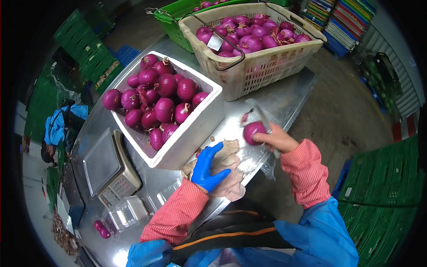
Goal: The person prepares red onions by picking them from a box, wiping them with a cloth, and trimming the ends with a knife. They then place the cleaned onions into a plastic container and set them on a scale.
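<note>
Right hand (281, 139) grips a purple onion (254, 132) and a knife (263, 116)! Blue-gloved left hand (207, 169) spreads open over rumpled cloth (229, 189).

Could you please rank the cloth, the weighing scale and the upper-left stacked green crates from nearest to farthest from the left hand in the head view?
From the gloved left hand:
1. Cloth, just beneath it.
2. Weighing scale, to its left on the table.
3. Stacked green crates, upper left, beyond the table.

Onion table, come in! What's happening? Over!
Right hand holding onion and knife. Left hand gloved, open, over cloth. White box close ahead of left hand.
</note>
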### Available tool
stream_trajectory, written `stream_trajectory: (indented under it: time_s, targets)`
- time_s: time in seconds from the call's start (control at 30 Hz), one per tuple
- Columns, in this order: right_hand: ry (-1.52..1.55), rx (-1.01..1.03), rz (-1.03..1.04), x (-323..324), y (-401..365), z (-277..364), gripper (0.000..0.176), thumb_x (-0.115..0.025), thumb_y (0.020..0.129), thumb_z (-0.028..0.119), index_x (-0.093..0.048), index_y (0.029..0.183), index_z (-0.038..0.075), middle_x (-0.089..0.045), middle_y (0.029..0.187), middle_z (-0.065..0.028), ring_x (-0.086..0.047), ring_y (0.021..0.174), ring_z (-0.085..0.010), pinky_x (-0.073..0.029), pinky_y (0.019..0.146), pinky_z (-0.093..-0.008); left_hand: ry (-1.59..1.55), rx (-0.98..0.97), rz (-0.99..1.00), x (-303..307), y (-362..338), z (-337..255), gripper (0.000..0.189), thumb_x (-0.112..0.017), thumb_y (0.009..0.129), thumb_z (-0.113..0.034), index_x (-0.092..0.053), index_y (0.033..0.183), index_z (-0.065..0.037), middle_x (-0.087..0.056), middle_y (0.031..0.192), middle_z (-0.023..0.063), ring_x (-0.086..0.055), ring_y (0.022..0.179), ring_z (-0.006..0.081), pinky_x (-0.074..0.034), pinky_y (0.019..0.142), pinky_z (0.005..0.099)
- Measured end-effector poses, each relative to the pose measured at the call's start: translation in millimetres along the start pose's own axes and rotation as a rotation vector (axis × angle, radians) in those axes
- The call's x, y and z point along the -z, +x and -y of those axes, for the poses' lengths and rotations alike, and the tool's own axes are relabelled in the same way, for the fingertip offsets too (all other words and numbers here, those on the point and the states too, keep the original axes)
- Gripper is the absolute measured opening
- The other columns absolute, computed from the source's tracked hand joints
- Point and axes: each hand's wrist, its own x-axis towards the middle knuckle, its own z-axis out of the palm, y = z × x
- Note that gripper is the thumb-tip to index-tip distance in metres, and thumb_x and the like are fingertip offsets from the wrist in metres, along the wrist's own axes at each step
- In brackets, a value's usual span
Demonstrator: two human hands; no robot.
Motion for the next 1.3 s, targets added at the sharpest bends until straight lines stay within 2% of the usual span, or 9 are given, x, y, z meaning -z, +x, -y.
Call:
stream_trajectory:
  time_s: [0.1, 0.3, 0.4, 0.47, 0.77, 0.97, 1.07, 1.17, 1.3]
  targets:
    - [0.185, 0.006, 0.22, -46, 0, -19, 0.052, -0.069, 0.087, 0.04, -0.057, 0.122, 0.004, -0.06, 0.084, -0.0018, -0.049, 0.054, -0.0043, -0.04, 0.043, -0.0201, 0.204, -0.17, 0.072, 8, 18, -30, 0.098, -0.084, 0.067, -0.027, -0.032, 0.146, 0.0, -0.039, 0.146, 0.0223, -0.045, 0.131, 0.0344, -0.032, 0.112, 0.0437]
    - [0.145, 0.145, 0.096, -93, -23, -9, 0.03, -0.051, 0.1, 0.026, -0.062, 0.114, 0.002, -0.065, 0.077, -0.0069, -0.054, 0.053, -0.0121, -0.046, 0.05, -0.0247, -0.581, 0.28, -0.056, 22, -15, -16, 0.091, -0.085, 0.069, -0.017, -0.033, 0.143, -0.004, -0.05, 0.132, 0.0155, -0.054, 0.121, 0.0262, -0.046, 0.101, 0.0385]
    - [-0.577, 0.923, -0.306, -113, -34, -16, 0.024, -0.058, 0.091, 0.015, -0.065, 0.109, 0.002, -0.065, 0.079, -0.0101, -0.058, 0.058, -0.0206, -0.05, 0.057, -0.0299, -0.923, 0.503, -0.086, 37, -39, -20, 0.081, -0.083, 0.073, -0.016, -0.037, 0.139, -0.006, -0.053, 0.129, 0.0134, -0.059, 0.113, 0.0242, -0.058, 0.077, 0.0331]
    - [-0.799, 0.922, -0.314, -124, -51, 2, 0.029, -0.065, 0.079, 0.01, -0.066, 0.108, 0.004, -0.06, 0.077, -0.0086, -0.059, 0.068, -0.0242, -0.051, 0.063, -0.0329, -1.022, 0.574, -0.072, 46, -49, -21, 0.079, -0.082, 0.075, -0.016, -0.037, 0.139, -0.007, -0.053, 0.129, 0.013, -0.06, 0.111, 0.0245, -0.059, 0.068, 0.0312]
    - [-1.02, 1.035, -0.294, -144, -48, 14, 0.033, -0.066, 0.073, 0.008, -0.066, 0.106, 0.005, -0.055, 0.074, -0.0049, -0.058, 0.069, -0.022, -0.049, 0.058, -0.0338, -0.588, 0.381, -0.082, 54, -69, -43, 0.071, -0.081, 0.077, -0.019, -0.042, 0.134, -0.005, -0.056, 0.125, 0.0108, -0.055, 0.117, 0.0222, -0.043, 0.104, 0.0364]
    - [-1.014, 1.06, -0.359, -124, -18, -20, 0.035, -0.064, 0.074, 0.003, -0.065, 0.108, 0.004, -0.059, 0.075, -0.008, -0.061, 0.069, -0.0251, -0.05, 0.06, -0.0358, -1.037, 0.514, 0.0, 57, -80, -50, 0.065, -0.078, 0.077, -0.018, -0.045, 0.132, -0.004, -0.056, 0.125, 0.0113, -0.056, 0.115, 0.0227, -0.046, 0.101, 0.0369]
    - [-0.974, 0.915, -0.464, -102, -20, -29, 0.037, -0.067, 0.075, 0.008, -0.065, 0.112, 0.006, -0.06, 0.077, -0.0074, -0.063, 0.073, -0.0231, -0.051, 0.062, -0.0345, -0.895, 0.365, -0.002, 65, -80, -56, 0.076, -0.08, 0.076, -0.027, -0.041, 0.137, -0.005, -0.055, 0.129, 0.014, -0.062, 0.109, 0.0282, -0.061, 0.074, 0.038]
    - [-0.786, 0.858, -0.337, -123, -40, -14, 0.037, -0.067, 0.078, 0.006, -0.065, 0.115, 0.006, -0.063, 0.083, -0.0089, -0.064, 0.076, -0.027, -0.052, 0.065, -0.0357, -0.879, 0.483, -0.078, 61, -77, -42, 0.07, -0.078, 0.078, -0.022, -0.042, 0.135, -0.004, -0.054, 0.125, 0.0121, -0.056, 0.115, 0.0227, -0.049, 0.098, 0.035]
    - [-0.514, 0.797, -0.203, -145, -45, -9, 0.04, -0.067, 0.084, 0.019, -0.062, 0.121, 0.007, -0.066, 0.097, -0.0135, -0.066, 0.082, -0.0281, -0.053, 0.072, -0.035, -0.496, 0.33, -0.186, 47, -73, -41, 0.077, -0.076, 0.083, -0.027, -0.034, 0.143, -0.006, -0.05, 0.131, 0.014, -0.059, 0.111, 0.0228, -0.053, 0.091, 0.0335]
